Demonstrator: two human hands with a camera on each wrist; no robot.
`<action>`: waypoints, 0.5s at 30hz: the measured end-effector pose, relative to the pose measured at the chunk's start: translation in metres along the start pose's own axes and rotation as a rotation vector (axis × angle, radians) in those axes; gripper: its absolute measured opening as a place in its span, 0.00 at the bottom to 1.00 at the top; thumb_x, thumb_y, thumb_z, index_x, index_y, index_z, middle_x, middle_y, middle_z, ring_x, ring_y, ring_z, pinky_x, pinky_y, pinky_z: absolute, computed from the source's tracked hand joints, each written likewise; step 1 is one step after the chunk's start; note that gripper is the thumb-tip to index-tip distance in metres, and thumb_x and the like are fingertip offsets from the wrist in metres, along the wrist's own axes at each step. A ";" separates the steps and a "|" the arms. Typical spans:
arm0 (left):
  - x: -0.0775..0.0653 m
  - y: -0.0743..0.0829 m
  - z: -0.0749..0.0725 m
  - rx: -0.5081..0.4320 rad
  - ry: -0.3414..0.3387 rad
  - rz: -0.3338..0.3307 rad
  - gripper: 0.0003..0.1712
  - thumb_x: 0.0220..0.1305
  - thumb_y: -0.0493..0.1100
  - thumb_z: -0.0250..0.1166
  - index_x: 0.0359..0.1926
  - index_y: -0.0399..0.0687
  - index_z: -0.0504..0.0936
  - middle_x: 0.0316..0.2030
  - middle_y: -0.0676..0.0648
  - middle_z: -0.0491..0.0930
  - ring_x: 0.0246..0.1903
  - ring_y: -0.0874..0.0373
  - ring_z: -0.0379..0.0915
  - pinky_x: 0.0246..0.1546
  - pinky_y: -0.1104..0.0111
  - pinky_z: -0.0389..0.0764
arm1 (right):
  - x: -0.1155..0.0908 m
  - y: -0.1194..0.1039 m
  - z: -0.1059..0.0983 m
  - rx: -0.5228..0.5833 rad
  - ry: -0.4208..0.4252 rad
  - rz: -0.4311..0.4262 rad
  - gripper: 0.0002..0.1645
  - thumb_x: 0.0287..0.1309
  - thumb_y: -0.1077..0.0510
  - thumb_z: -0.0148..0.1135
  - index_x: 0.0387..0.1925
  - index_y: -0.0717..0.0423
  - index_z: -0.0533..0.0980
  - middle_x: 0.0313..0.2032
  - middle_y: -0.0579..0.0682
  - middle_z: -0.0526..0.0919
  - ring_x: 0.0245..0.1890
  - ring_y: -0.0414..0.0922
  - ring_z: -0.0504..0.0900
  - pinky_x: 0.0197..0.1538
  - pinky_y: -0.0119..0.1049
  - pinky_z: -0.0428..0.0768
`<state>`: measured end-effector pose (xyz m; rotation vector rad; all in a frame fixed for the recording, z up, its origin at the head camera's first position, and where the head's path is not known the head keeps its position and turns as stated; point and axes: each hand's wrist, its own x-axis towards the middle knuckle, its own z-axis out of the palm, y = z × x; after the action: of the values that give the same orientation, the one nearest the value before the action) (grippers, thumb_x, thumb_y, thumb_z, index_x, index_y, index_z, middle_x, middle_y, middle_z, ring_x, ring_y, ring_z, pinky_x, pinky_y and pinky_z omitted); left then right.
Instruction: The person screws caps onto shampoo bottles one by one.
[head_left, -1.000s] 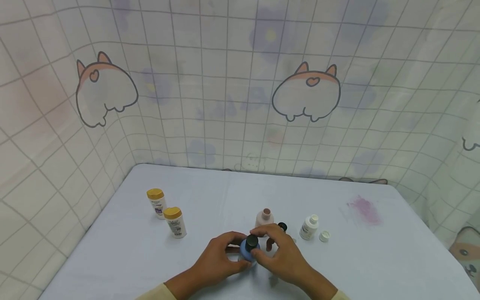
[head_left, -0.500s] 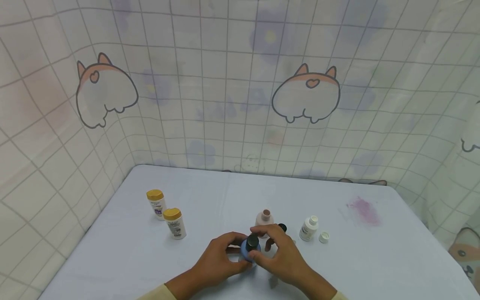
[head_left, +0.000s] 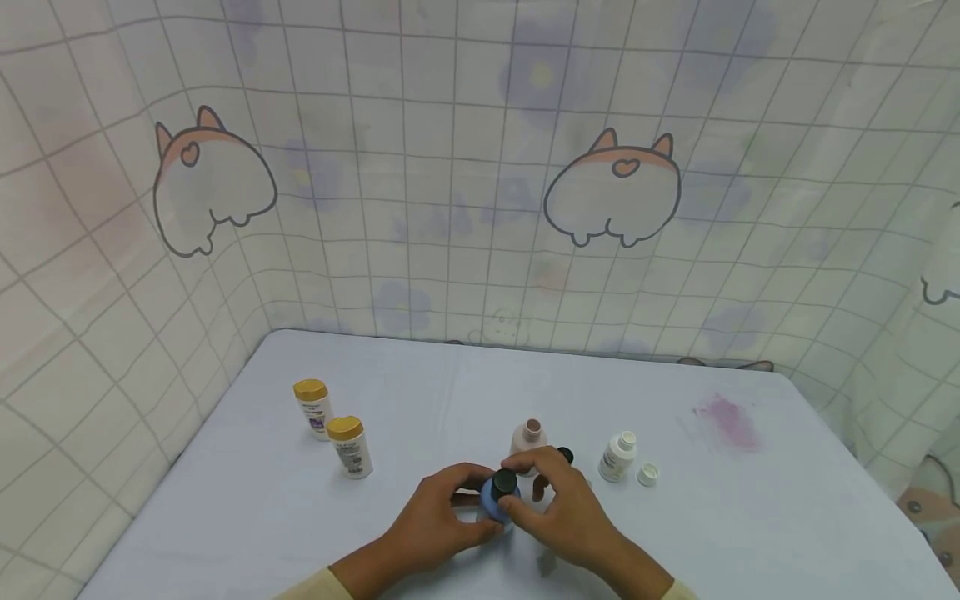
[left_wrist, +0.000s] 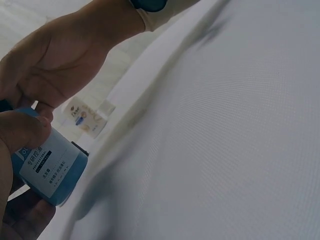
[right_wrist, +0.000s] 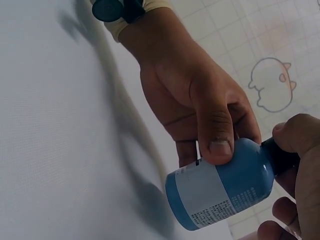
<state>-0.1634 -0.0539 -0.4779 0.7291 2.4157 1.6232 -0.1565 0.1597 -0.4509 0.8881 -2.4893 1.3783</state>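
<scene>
Upright on the table stands a blue shampoo bottle (head_left: 490,505) with a black cap (head_left: 505,482). My left hand (head_left: 429,518) grips its body between thumb and fingers; its pale label (left_wrist: 50,170) shows in the left wrist view. The thumb and index finger of my right hand (head_left: 564,510) pinch the black cap, with the other fingers loosely curled. Just beyond the right hand is a pale pinkish bottle (head_left: 529,442) with a brownish top. Another dark cap (head_left: 566,454) is partly hidden behind that hand.
To the right stands a small white bottle (head_left: 618,457), with a loose white cap (head_left: 648,474) beside it. Two white bottles with gold caps, one behind (head_left: 315,408) and one nearer (head_left: 351,450), stand at the left. A pink stain (head_left: 729,421) marks the white table (head_left: 420,375).
The right thumb and fingers shift very slightly at the black cap. Both hands and the shampoo bottle stay in nearly the same place.
</scene>
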 end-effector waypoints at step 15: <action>0.000 0.002 -0.001 -0.008 0.004 0.035 0.30 0.50 0.55 0.72 0.53 0.56 0.73 0.49 0.56 0.75 0.50 0.63 0.72 0.50 0.69 0.76 | 0.000 -0.002 -0.002 -0.006 -0.025 0.016 0.27 0.56 0.48 0.65 0.58 0.37 0.69 0.54 0.37 0.74 0.48 0.41 0.73 0.39 0.35 0.79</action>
<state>-0.1631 -0.0539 -0.4761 0.7710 2.4111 1.6480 -0.1556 0.1608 -0.4478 0.8910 -2.5231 1.3717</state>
